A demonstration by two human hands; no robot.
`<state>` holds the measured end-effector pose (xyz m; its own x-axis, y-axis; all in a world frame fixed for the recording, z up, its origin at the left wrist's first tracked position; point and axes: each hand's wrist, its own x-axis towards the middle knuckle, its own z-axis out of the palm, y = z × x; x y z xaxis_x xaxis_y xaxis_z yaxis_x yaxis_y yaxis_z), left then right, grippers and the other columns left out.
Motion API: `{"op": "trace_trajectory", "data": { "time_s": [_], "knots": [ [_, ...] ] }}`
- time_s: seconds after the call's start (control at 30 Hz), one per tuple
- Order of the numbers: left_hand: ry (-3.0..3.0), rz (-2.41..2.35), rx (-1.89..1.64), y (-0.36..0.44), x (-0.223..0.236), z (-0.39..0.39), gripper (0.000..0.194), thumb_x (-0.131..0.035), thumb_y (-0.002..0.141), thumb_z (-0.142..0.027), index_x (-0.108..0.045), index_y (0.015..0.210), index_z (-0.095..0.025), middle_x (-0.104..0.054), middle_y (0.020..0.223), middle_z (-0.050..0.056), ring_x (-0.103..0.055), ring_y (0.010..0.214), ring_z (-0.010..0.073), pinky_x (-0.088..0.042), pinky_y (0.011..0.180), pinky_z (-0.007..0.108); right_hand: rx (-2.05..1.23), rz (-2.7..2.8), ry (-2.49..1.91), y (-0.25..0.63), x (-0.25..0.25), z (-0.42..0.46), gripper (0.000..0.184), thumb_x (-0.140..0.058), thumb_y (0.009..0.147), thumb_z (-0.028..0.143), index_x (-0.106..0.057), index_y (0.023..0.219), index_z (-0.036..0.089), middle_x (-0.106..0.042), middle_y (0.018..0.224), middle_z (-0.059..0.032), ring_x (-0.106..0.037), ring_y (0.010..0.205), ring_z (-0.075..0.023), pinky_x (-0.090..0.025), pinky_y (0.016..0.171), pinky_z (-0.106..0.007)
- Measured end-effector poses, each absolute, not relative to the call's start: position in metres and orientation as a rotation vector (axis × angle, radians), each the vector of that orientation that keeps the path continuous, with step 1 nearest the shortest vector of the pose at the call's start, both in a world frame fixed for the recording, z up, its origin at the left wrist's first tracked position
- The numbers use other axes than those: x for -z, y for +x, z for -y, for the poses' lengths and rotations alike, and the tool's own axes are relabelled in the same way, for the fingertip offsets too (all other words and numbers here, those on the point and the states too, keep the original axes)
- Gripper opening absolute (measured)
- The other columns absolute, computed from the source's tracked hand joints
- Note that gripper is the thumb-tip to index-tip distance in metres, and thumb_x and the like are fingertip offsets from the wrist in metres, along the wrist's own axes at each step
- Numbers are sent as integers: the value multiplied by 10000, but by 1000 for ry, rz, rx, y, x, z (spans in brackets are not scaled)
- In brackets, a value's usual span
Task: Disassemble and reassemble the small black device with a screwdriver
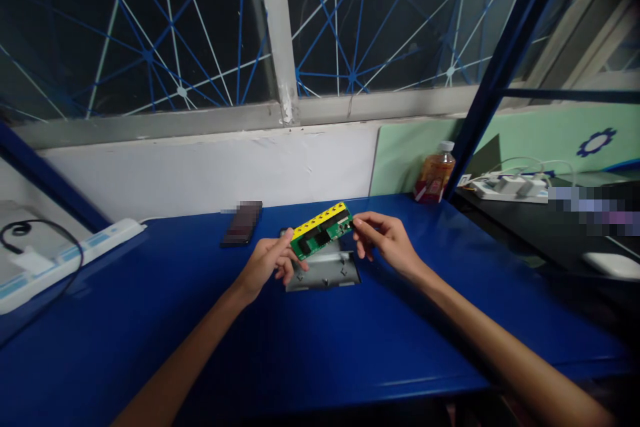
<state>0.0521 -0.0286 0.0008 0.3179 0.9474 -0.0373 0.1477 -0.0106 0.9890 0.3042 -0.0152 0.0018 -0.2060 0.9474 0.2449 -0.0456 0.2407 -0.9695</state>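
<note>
The green circuit board [321,236] is out of the grey casing [327,281], its two ends pinched by the left hand [265,263] and the right hand [389,241], while the casing, partly hidden, seems to lie open below them.

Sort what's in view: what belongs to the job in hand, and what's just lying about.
Job in hand:
- green-and-yellow circuit board, gripped by the left hand, with the right hand at its other end
- grey casing beneath it, apparently

Apparently just lying about:
- phone
- bottle
- left power strip
- right power strip
</note>
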Motion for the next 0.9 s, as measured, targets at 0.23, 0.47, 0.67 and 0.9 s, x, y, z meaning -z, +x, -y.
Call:
{"op": "trace_trajectory", "data": {
  "time_s": [0.23, 0.47, 0.67, 0.9],
  "knots": [
    [1591, -1185, -980, 50, -1, 28, 548, -454, 900, -529, -633, 621, -94, -650, 593, 90, -462, 457, 101, -313, 445, 231, -1164, 1517, -964, 306, -7, 16, 274, -617, 813, 414, -583, 930, 168, -598, 726, -4, -567, 455, -113, -356, 345, -216],
    [1765, -1246, -1025, 48, -3, 28, 534, -462, 903, -494, -535, 503, -147, -587, 551, 51, -596, 686, 185, -346, 514, 238, -1180, 1689, -1045, 307, -7, 17, 375, -675, 765, 438, -559, 998, 169, -587, 842, -28, -585, 521, -118, -399, 364, -221],
    [1837, -1247, -992, 49, -8, 32, 343, -558, 845, -439, -686, 798, -124, -538, 566, 4, -539, 618, 160, -353, 527, 229, -1010, 1847, -1112, 306, -5, 18, 365, -550, 854, 512, -615, 924, 159, -590, 702, -18, -569, 523, -125, -400, 431, -233],
    [2014, -1296, -925, 43, -7, 31, 338, -622, 788, -385, -718, 1010, -149, -599, 655, 19, -472, 572, 134, -366, 558, 241, -975, 1939, -1100, 312, -10, 17, 385, -584, 836, 495, -645, 1011, 158, -646, 756, -39, -563, 552, -128, -418, 486, -251]
  ]
}}
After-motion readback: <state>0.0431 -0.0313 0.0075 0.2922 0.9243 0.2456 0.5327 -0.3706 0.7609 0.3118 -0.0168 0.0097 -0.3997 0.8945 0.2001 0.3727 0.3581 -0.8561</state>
